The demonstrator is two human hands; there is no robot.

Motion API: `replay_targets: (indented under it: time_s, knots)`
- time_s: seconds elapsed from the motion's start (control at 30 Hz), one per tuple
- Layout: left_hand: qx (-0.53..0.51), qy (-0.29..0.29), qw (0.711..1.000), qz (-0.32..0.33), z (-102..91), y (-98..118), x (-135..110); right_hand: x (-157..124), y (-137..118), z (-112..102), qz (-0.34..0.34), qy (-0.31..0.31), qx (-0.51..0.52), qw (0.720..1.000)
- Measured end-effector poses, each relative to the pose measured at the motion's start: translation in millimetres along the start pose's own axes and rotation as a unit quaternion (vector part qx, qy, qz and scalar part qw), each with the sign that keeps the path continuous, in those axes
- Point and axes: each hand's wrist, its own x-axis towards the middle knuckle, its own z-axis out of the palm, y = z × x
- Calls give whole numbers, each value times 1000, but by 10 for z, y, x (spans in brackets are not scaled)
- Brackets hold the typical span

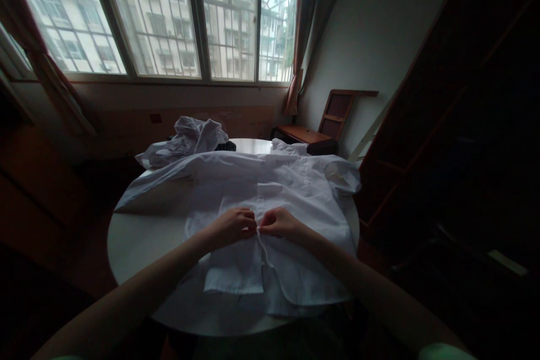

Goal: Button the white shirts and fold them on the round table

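Observation:
A white long-sleeved shirt lies spread over a round white table, its front placket running towards me and one sleeve stretched out to the left. Both hands meet at the placket, around the middle of the shirt. My left hand pinches the cloth edge with curled fingers. Right beside it, my right hand pinches the same edge between thumb and fingertips. Any button between the fingertips is too small to make out. Below the hands, the two front panels hang slightly apart.
A crumpled heap of white clothes sits at the table's back left, with a dark patterned item beside it. More white cloth lies at the back right. Beyond stand a wooden chair and barred windows.

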Motion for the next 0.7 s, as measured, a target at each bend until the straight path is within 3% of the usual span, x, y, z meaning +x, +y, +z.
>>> replay_targets:
  time_s: [0.4, 0.7]
  knots:
    - [-58, 6, 998, -37, -65, 7, -31, -54, -108, 1, -28, 26, -57, 998]
    - [-92, 27, 993, -63, 9, -111, -39, -49, -86, 8, -28, 30, -52, 998]
